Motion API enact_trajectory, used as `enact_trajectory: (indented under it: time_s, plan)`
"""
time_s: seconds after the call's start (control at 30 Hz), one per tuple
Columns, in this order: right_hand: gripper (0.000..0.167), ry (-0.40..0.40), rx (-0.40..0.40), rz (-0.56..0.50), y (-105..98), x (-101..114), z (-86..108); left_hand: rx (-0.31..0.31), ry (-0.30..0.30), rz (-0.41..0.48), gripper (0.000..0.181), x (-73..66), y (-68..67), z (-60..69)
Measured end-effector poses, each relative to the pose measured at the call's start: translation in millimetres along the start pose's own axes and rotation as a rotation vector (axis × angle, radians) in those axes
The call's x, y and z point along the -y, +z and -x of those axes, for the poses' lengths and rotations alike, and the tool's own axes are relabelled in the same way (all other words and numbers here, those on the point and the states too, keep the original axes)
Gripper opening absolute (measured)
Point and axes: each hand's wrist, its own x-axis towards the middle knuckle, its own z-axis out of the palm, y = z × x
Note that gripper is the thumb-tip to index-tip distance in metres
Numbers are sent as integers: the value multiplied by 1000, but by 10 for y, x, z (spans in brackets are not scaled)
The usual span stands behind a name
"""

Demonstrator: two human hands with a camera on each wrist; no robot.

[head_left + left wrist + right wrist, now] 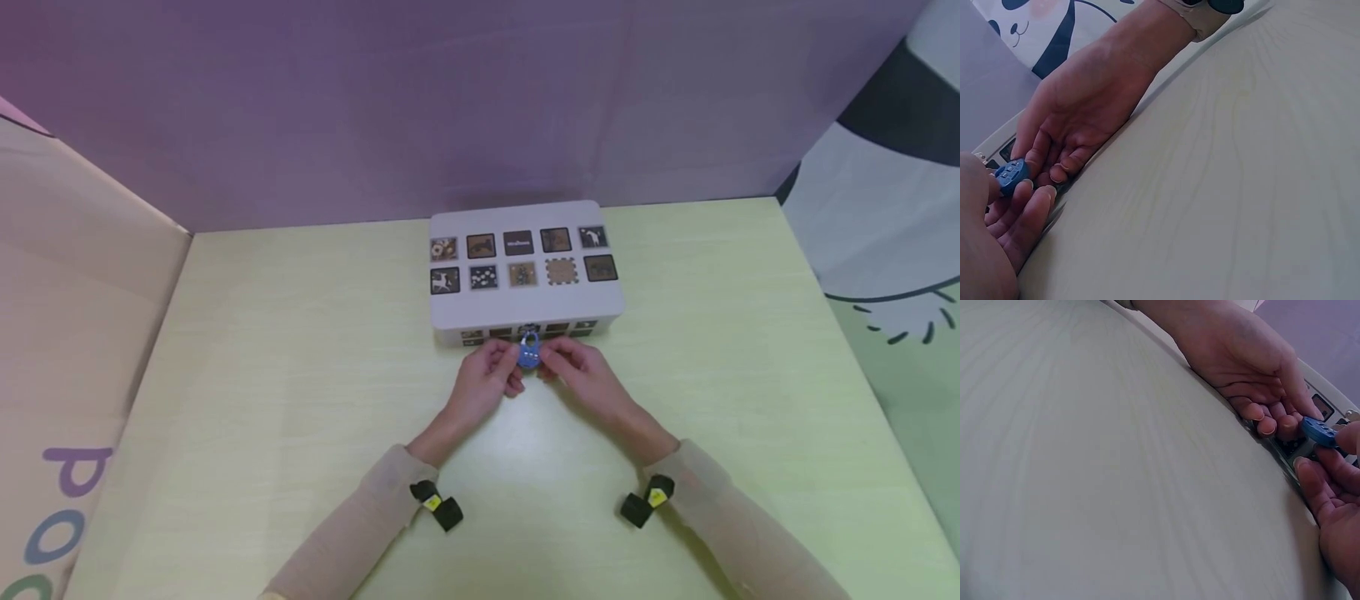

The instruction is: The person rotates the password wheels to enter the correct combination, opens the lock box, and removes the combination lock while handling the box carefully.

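A small blue combination padlock (529, 358) is at the front of a white tin box (517, 307), just below the box's metal clasp (529, 328). Its shackle points up towards the clasp; whether it passes through cannot be made out. From the left, my left hand (482, 377) pinches the lock body between thumb and fingers. Opposite it, my right hand (587, 377) pinches the other side. Number dials show on the padlock (1013, 176) in the left wrist view. In the right wrist view, fingers partly cover the padlock (1318, 431).
The box bears rows of small dark and brown picture squares and stands near the back edge of a pale wooden table (300, 375). Behind rises a purple backdrop (480, 108). Printed panels stand along both sides. A black wrist camera (437, 504) sits on the left sleeve.
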Motion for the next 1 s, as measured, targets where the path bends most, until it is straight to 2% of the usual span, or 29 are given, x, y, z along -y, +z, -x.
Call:
enact_trajectory:
  time_s: [0.37,0.7,1.0]
  plan:
    - [28,7,-3,9,-2,-2,-2,21,-2,31,24,-5,-8,16]
    - [26,12,-16,-4,3,1,-6,52,-3,-15,25,-22,-9,11]
    - [26,33,-27,-34,12,9,-2,44,-53,26,24,-58,5,-1]
